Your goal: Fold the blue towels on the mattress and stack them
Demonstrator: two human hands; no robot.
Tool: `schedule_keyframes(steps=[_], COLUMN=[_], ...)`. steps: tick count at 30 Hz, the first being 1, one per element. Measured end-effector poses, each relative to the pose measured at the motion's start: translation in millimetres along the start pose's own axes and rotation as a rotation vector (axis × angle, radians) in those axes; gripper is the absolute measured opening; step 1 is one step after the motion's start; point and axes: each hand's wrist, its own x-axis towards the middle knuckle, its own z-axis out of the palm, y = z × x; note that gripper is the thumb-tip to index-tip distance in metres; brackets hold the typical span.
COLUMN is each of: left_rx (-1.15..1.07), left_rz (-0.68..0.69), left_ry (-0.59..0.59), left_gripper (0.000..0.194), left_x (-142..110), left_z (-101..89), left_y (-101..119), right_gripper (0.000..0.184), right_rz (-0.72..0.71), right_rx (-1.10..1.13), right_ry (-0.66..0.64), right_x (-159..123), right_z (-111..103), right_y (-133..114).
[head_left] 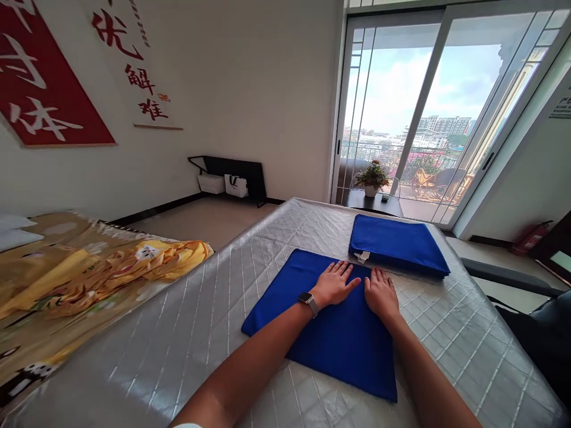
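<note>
A folded blue cloth (343, 345) lies flat on a silver quilted mattress (200, 321). My left hand (334, 283) rests palm down on its upper part, fingers stretched out and thumb pointing right; a watch (307, 302) is on that wrist. Close by on the right, my right hand (381, 290) presses flat near the cloth's upper right edge, fingers extended. Neither hand grips anything. Just beyond my hands sits a second folded blue cloth (399, 241), thicker, with a white tag (363, 257) at its near left corner.
To the left is a bed with a patterned yellow-brown cover (107, 285). Behind stand a low black rack (236, 172) with white boxes or bags, and a small dark table (375, 202) with a potted plant (372, 178). A black chair (539, 333) is at the right edge.
</note>
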Motion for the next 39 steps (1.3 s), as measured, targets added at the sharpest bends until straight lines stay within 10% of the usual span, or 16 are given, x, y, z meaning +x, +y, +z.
schedule_keyframes(steps=[18, 39], left_rx=[-0.018, -0.096], left_rz=[-0.173, -0.161], left_ry=[-0.04, -0.001], left_gripper=[0.062, 0.062], left_x=[-46, -49], left_z=[-56.4, -50.0], left_y=[-145, -174], right_gripper=[0.062, 0.072], right_rz=[-0.01, -0.028], right_rx=[-0.047, -0.001], right_ry=[0.02, 0.099], right_x=[0, 2], right_z=[9, 35], right_y=[2, 24])
